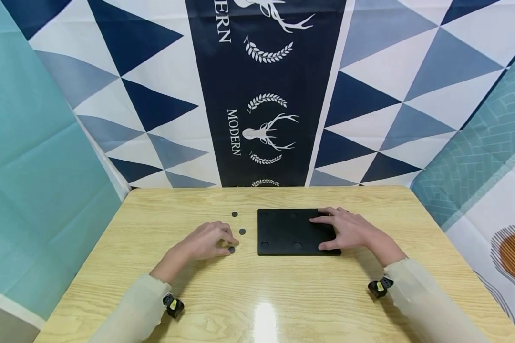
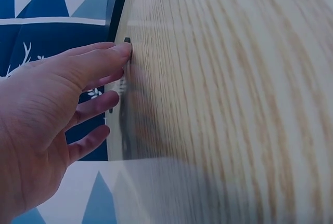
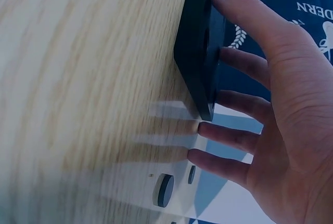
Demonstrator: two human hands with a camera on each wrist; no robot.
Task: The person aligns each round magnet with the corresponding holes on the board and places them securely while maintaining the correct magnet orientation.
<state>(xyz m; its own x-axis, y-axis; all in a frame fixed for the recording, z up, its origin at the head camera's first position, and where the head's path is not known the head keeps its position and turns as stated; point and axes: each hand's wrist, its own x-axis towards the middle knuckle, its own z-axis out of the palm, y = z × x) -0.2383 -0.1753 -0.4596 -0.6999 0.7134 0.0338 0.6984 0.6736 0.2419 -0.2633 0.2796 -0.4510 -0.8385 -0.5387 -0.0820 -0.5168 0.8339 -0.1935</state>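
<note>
My left hand (image 1: 210, 240) has its thumb and index finger on either side of a small black disc (image 1: 232, 250), low at the tabletop. In the left wrist view the disc's dark edge shows just past the thumb tip. Two more black discs lie flat farther back, one in the middle (image 1: 242, 231) and one behind it (image 1: 234, 214). My right hand (image 1: 347, 229) rests spread on the right end of a flat black board (image 1: 279, 232), thumb on its top face. Shallow round recesses show in the board; the hand hides part of its right end.
The wooden table (image 1: 223, 295) carries everything. Beyond the board's right end, black discs (image 3: 165, 190) lie on the table in the right wrist view. A patterned cloth (image 1: 266, 85) hangs behind the back edge.
</note>
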